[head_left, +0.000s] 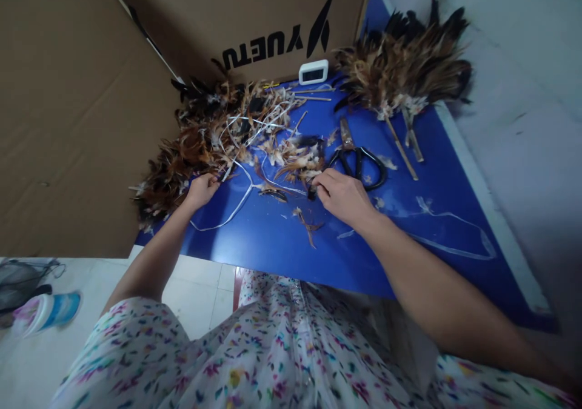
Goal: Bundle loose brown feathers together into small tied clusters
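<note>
My left hand (204, 191) is closed in a pinch at the near edge of a long heap of brown and black feathers (193, 145). What lies between its fingertips is too small to make out; a thin whitish strip (227, 171) shows just beyond them. My right hand (342, 196) is closed on feathers at the right end of a smaller loose clump (300, 160), with a dark tip below the fingers. Thin white string (243, 206) loops over the table between both hands. Black-handled scissors (357, 162) lie just beyond my right hand.
Finished-looking feather bundles on sticks (404, 69) lie at the back right of the blue table (282, 251). A small white device with a dark screen (313, 73) stands against a cardboard box (191, 15). Clear plastic string (454, 248) lies at right. A blue-and-white bucket (59, 312) is on the floor.
</note>
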`<action>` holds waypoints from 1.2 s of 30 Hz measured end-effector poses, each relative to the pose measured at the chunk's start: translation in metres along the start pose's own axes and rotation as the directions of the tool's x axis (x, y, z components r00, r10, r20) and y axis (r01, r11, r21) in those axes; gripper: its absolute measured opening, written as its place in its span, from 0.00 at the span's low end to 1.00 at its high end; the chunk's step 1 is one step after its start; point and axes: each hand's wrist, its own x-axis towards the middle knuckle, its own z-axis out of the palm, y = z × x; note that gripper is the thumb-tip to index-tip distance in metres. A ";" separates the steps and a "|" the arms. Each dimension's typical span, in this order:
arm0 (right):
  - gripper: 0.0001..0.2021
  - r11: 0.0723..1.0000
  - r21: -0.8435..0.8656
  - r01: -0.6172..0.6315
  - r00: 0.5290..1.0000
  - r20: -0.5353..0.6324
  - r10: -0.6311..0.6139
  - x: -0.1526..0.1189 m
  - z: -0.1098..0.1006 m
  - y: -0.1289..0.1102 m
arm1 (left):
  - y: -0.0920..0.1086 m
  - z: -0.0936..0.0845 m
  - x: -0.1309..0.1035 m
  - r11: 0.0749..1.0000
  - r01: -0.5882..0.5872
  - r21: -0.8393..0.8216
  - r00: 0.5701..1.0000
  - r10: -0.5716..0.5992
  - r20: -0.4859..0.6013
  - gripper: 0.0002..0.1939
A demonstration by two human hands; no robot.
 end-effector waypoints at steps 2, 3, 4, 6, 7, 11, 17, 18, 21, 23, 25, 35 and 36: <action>0.12 1.000 -0.027 0.007 1.000 0.020 -0.006 0.000 -0.001 -0.001 | -0.006 -0.002 -0.002 0.998 0.022 -0.060 1.000 -0.023 -0.018 0.07; 0.12 0.999 -0.036 0.009 1.000 0.026 -0.008 -0.001 -0.002 -0.001 | -0.009 -0.004 -0.004 0.993 0.033 -0.109 0.999 -0.036 -0.027 0.07; 0.12 0.999 -0.039 0.010 1.000 0.029 -0.009 -0.001 -0.002 -0.001 | -0.013 -0.005 -0.006 0.984 0.047 -0.174 0.998 -0.054 -0.036 0.07; 0.12 0.999 -0.034 0.012 0.999 0.034 -0.011 -0.001 -0.002 -0.001 | -0.019 -0.009 -0.011 0.931 0.102 -0.351 0.993 -0.118 -0.025 0.08; 0.12 1.000 -0.028 0.014 0.999 0.034 -0.013 -0.001 -0.002 0.000 | -0.020 -0.011 -0.014 0.878 0.143 -0.457 0.987 -0.158 0.004 0.09; 0.11 0.999 0.036 0.025 1.000 -0.002 -0.025 -0.001 -0.001 0.001 | -0.011 -0.025 -0.032 0.531 0.244 -0.811 0.969 -0.161 0.186 0.15; 0.08 0.936 0.349 0.053 0.984 -0.179 0.011 0.001 -0.006 -0.013 | 0.053 -0.038 -0.054 0.158 0.283 -0.946 0.949 0.097 0.300 0.16; 0.08 0.905 0.422 0.052 0.981 -0.190 0.032 0.001 -0.007 -0.017 | 0.067 -0.037 -0.056 0.125 0.312 -0.942 0.932 0.153 0.330 0.16; 0.04 0.763 0.646 -0.033 0.980 -0.130 0.152 0.002 -0.009 -0.027 | 0.106 -0.025 -0.056 0.062 0.370 -0.927 0.880 0.296 0.372 0.16; 0.06 0.626 0.763 -0.159 0.972 0.009 0.235 0.004 -0.008 -0.029 | 0.130 -0.014 -0.055 0.071 0.387 -0.919 0.845 0.372 0.385 0.16; 0.11 0.512 0.815 -0.271 0.954 0.155 0.259 0.006 -0.006 -0.029 | 0.149 -0.001 -0.054 0.100 0.373 -0.923 0.831 0.406 0.380 0.17; 0.16 0.288 0.899 -0.329 0.928 0.250 0.278 0.008 0.006 -0.022 | 0.174 0.058 -0.045 0.335 -0.002 -0.942 0.853 0.493 0.173 0.20; 0.14 0.302 0.899 -0.316 0.932 0.234 0.278 0.007 0.007 -0.021 | 0.173 0.061 -0.046 0.345 -0.018 -0.939 0.848 0.503 0.168 0.20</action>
